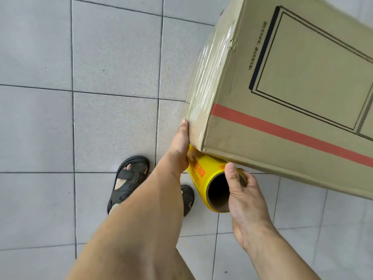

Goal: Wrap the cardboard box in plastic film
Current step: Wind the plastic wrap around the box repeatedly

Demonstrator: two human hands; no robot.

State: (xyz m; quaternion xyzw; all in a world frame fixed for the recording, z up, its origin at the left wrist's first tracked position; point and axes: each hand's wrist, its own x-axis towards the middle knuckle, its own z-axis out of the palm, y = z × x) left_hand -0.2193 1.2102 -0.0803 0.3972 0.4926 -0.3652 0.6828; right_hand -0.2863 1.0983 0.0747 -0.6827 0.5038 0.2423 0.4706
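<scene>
With our left hand (181, 146) and right hand (240, 190) gripping the film roll (203, 176) at six o'clock under the cardboard box (292, 93), slack film could wrinkle

Red-striped brown box (282, 81), yellow film roll (203, 174)

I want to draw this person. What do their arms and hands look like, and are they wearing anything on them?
Both forearms are bare, with no sleeves in view. The left hand and right hand wear no gloves, and no rings or watch show. Fingernails are short and plain.

Grey tiled floor (113, 57) bears the cardboard box (292, 81) and two sandalled feet (129, 178).
</scene>
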